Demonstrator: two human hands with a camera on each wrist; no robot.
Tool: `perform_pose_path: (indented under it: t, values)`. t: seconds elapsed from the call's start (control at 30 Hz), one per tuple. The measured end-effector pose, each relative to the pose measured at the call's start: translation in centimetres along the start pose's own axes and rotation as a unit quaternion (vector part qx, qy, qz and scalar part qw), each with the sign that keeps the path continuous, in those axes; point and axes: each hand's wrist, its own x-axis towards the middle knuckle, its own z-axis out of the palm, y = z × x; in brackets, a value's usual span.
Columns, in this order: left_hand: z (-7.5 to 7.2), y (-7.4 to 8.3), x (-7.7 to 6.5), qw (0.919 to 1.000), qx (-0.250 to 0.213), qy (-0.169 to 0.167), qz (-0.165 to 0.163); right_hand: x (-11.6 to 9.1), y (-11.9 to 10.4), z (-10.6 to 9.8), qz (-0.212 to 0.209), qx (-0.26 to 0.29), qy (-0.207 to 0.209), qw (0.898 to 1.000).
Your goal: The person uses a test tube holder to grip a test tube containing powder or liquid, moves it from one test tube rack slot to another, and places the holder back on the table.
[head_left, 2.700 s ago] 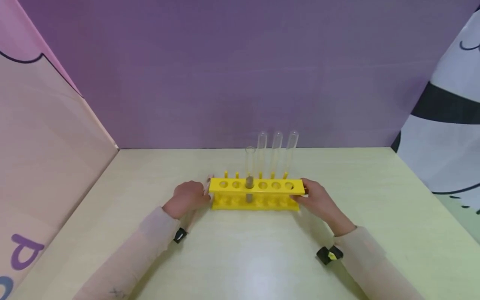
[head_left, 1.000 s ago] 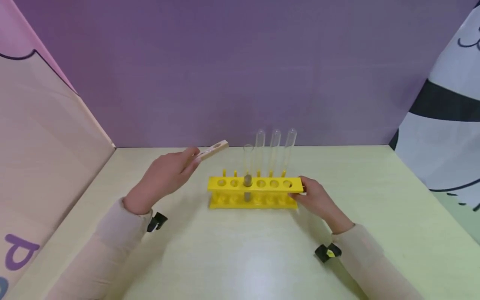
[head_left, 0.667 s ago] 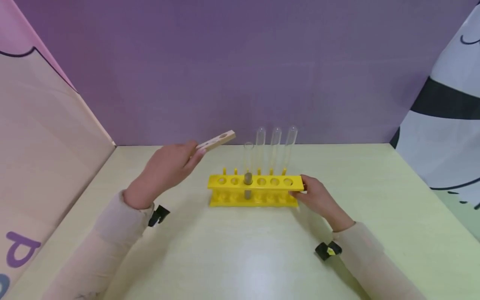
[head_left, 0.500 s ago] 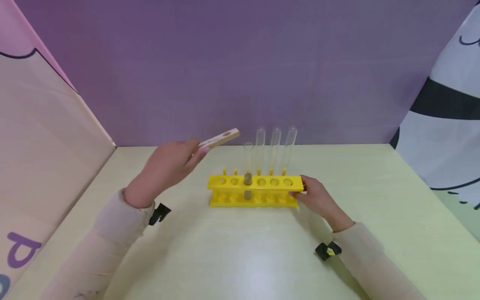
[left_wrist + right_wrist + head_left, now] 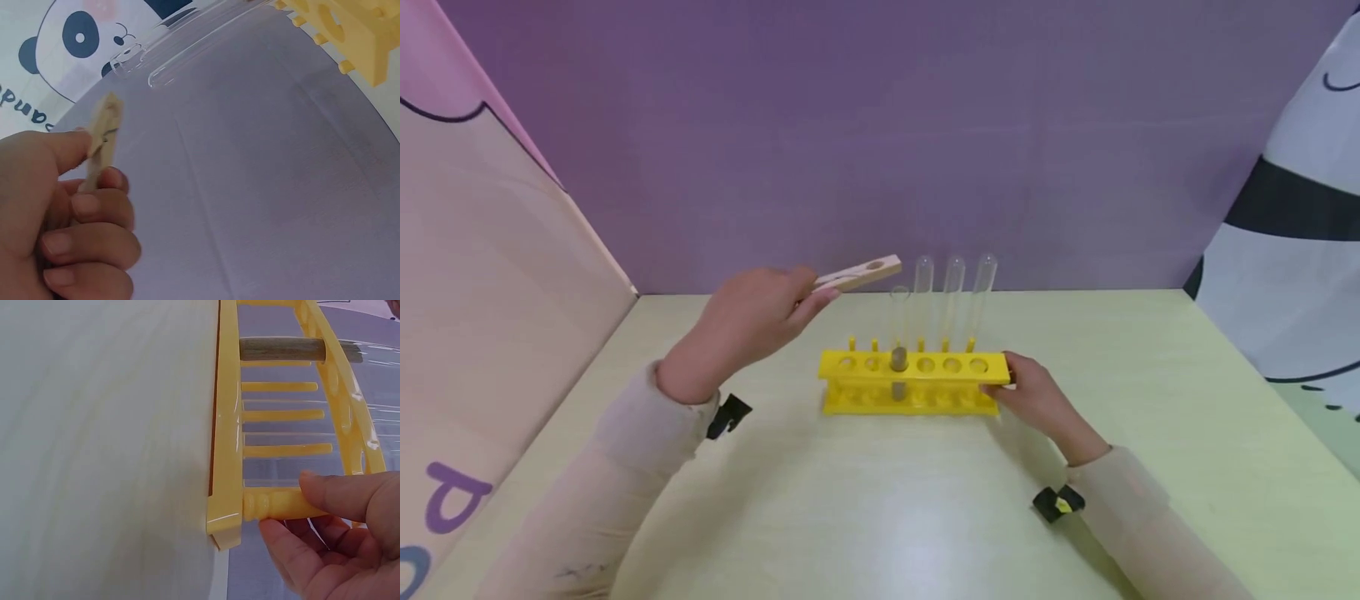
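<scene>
My left hand [image 5: 741, 325] grips a wooden test tube holder [image 5: 857, 273] and holds it up in the air. The holder's tip sits just above the mouth of an upright test tube [image 5: 899, 312], apart from it. In the left wrist view, thumb and curled fingers hold the wooden holder [image 5: 105, 134] by its lower part. That upright tube, with grey-brown matter in its lower part, stands in a hole of the yellow test tube rack [image 5: 917, 380]. At the rack's right end, my right hand [image 5: 1037, 400] grips the end post [image 5: 275, 503] between thumb and fingers.
Three clear test tubes [image 5: 953, 296] stand upside down on the rack's rear pegs, right of the upright tube. The rack rests on a pale wooden table [image 5: 880, 500]. Behind rises a purple backdrop [image 5: 880, 150], with printed panels on both sides.
My left hand has lifted the test tube holder from beside the rack's left end, then carried it up and right to above the upright tube. The right hand has stayed on the rack.
</scene>
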Motion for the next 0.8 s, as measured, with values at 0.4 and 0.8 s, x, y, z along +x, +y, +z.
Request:
perform_pose_path:
  t: [0.4, 0.8]
  values:
    - [0.06, 0.34, 0.14, 0.9986, 0.035, 0.018, 0.037, -0.04, 0.32, 0.31, -0.013, 0.007, -0.001, 1.0]
    - [0.02, 0.41, -0.34, 0.9928, 0.064, 0.078, 0.065, 0.07, 0.3, 0.57, -0.026, 0.005, -0.003, 1.0]
